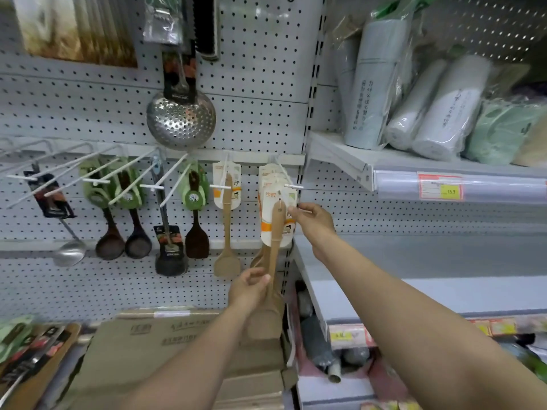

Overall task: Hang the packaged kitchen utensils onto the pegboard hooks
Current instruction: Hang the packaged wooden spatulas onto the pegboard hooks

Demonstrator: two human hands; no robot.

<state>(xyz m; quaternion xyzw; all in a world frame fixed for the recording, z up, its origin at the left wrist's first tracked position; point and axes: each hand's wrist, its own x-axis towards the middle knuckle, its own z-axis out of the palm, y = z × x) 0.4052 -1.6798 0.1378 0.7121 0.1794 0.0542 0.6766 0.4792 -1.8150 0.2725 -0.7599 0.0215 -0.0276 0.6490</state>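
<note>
Our left hand [251, 287] grips the wooden spatula [276, 232] low on its handle, long axis six to twelve o'clock, while the fingers [293, 213] of our right hand [313, 218] pinch its card [266, 220], the hook tip [293, 187] at eleven o'clock.

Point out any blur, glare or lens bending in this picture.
Head view: the wide-angle lens bows the pegboard rows; the rolls at right and the utensils at bottom left are smeared; soft glare sits on the skimmer; the held spatula is fairly sharp.

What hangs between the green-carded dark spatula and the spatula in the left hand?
One white-carded wooden spatula on its own hook; head view.
</note>
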